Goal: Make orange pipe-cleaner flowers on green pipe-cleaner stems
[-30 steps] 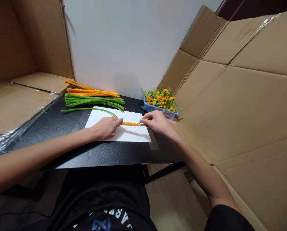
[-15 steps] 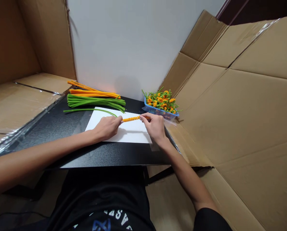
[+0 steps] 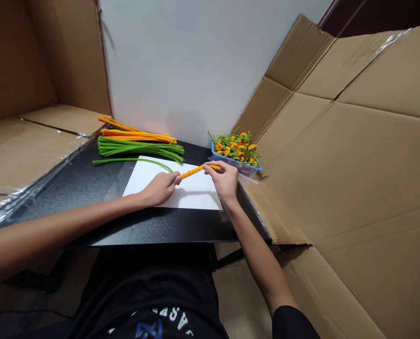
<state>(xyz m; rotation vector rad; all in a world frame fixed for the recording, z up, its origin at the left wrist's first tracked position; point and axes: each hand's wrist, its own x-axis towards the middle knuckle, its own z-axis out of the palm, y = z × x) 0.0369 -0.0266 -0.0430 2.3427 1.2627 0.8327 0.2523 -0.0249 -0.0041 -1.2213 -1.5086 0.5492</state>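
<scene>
An orange pipe cleaner (image 3: 193, 172), coiled in tight turns, stretches between my two hands above a white sheet (image 3: 195, 200). My left hand (image 3: 162, 187) is closed on its lower left end. At the upper right end, my right hand (image 3: 224, 178) pinches it between thumb and fingers, and a straight orange tail shows past the fingertips. What lies inside the coil is hidden. One green pipe cleaner (image 3: 132, 160) lies partly on the sheet, its right end reaching close behind my left hand.
Bundles of green pipe cleaners (image 3: 139, 148) and orange pipe cleaners (image 3: 135, 136) lie at the back left of the black table (image 3: 132, 230). A blue basket (image 3: 236, 165) at the back right holds several orange and green pieces. Cardboard panels (image 3: 354, 155) stand along both sides.
My right hand has shifted slightly left and up. The coiled pipe cleaner now slants up more to the right, and more of its straight tail shows. My left hand stays nearly in place.
</scene>
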